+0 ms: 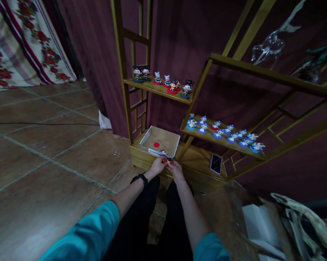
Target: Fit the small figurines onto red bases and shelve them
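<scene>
Both of my hands meet in front of the shelf unit, closed round a small figurine (168, 160) with black hair and a red base. My left hand (158, 165) grips it from the left, and my right hand (176, 169) from the right; the fingers hide part of it. Just beyond them stands a shallow cardboard box (166, 135), open at the top. Inside it lie a round red disc (156, 144) and, by the near wall, another small dark-haired figurine (163, 152).
Several figurines line the upper left shelf (155, 86) and the lower right shelf (225, 138). A phone (216, 164) lies on the bottom board. A clear glass animal ornament (269, 47) stands high on the right. White boxes (261, 224) sit on the floor at right.
</scene>
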The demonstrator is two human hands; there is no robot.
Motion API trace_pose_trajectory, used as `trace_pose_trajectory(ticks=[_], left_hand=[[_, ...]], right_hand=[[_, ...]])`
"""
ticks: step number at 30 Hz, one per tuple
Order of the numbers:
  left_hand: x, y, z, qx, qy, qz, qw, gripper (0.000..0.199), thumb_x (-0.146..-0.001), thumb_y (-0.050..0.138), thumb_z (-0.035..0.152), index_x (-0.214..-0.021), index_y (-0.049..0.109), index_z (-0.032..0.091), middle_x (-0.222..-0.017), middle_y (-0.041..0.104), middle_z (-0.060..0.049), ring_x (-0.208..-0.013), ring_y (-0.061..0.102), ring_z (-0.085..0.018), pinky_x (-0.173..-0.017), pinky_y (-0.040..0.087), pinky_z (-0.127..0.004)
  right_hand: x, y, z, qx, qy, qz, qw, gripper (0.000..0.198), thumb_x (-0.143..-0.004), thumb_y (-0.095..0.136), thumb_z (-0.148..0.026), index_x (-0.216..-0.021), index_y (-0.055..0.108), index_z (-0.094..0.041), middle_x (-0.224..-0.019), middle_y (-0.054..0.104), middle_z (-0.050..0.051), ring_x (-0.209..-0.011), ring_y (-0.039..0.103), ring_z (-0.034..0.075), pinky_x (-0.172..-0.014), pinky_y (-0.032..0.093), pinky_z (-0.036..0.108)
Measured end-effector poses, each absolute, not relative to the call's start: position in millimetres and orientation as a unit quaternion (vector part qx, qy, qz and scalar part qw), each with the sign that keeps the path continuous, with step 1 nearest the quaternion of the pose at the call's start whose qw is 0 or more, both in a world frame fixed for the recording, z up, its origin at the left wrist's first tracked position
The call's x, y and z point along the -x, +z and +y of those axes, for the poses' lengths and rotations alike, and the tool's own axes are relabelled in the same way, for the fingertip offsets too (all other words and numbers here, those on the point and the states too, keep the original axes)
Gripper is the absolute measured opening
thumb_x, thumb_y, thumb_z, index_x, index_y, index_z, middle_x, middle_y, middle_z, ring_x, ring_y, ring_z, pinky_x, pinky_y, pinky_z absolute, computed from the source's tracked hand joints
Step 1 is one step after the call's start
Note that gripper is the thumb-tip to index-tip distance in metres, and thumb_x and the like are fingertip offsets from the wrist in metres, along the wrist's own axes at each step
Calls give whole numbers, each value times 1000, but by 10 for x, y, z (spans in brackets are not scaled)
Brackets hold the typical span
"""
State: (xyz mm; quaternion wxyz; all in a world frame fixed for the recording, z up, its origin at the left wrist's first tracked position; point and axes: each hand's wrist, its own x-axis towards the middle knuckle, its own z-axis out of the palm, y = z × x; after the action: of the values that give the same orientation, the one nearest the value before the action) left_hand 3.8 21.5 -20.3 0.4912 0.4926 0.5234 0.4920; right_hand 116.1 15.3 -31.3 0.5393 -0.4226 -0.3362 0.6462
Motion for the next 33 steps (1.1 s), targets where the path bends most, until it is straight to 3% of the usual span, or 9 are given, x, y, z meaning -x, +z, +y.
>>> trace_pose_trajectory(ticks=[7,11,20,28,33], left_hand=[[-55,-153,93,-562,457,579,374,24,-66,58,13,-89,61,20,-86,63,-7,-87,56,-22,-82,38,-28],[-120,-133,-53,-622,407,601,294,35,-72,55,18,-107,54,19,-105,57,-12,-96,53,-23,-85,35,-29],[-173,-34,-156,-738,269,609,111,47,-76,43,11,-122,43,3,-100,54,-23,-96,50,-31,-87,29,-42],[-125,-67,-188,-765,274,579,63,47,-77,32,3,-124,42,3,-104,53,-24,-103,46,-32,-92,25,-47],[-161,-31,-239,-794,204,572,-10,47,-79,31,3,-124,41,2,-107,53,-24,-104,47,-30,-92,28,-47]], right_hand=[[-1140,-365,183,424,648,-311,551,22,-55,67,-20,-77,63,-19,-76,69,1,-73,63,16,-70,50,29],[-1179,-402,188,420,650,-319,547,23,-57,65,-18,-80,63,-20,-77,69,-1,-71,62,14,-69,49,26],[-1221,-353,150,424,662,-300,540,30,-58,63,-15,-87,62,-23,-84,68,-4,-72,61,12,-66,48,23],[-1263,-346,145,412,666,-309,539,39,-57,63,-14,-94,61,-25,-89,68,-4,-78,61,13,-68,49,25],[-1272,-368,151,417,659,-321,538,42,-57,63,-15,-97,60,-24,-91,68,-2,-80,61,15,-70,49,26]])
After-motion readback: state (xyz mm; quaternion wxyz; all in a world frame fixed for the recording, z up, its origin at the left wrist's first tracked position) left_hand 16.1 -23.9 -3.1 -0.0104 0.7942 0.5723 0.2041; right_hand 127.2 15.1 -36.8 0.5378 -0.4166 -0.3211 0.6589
